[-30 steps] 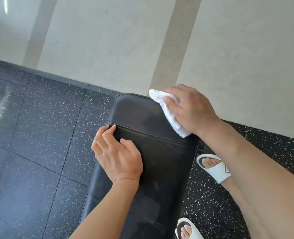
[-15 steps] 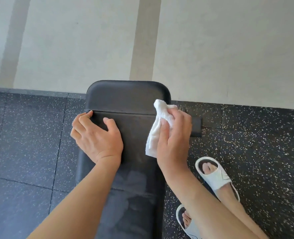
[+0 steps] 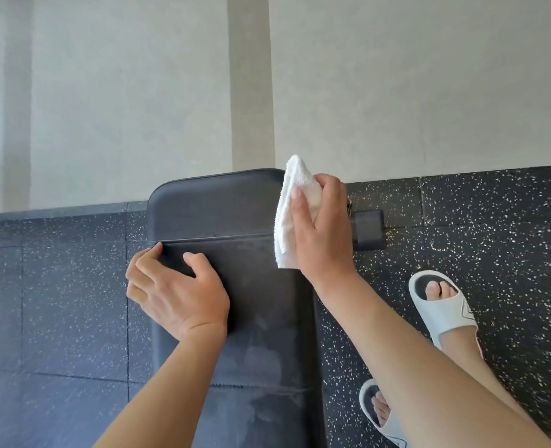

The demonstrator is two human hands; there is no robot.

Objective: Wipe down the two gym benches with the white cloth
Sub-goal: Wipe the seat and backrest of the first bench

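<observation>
A black padded gym bench (image 3: 222, 208) runs from the bottom of the view up to the wall, with a seam across it near the far end. My left hand (image 3: 177, 292) rests on the pad's left edge just below the seam, its fingers curled over the side. My right hand (image 3: 322, 234) grips the bunched white cloth (image 3: 292, 205) and holds it against the bench's right edge near the far end. Faint damp smears show on the pad lower down. Only one bench is in view.
The floor is black rubber tile with white specks (image 3: 477, 227). A pale wall (image 3: 138, 92) stands right behind the bench's far end. A black bracket (image 3: 368, 229) sticks out on the bench's right side. Two feet in white slides (image 3: 445, 305) stand to the right.
My right hand has carried the cloth from the pad's top face to its right edge and up toward the far end. The left hand has kept its place on the left edge.
</observation>
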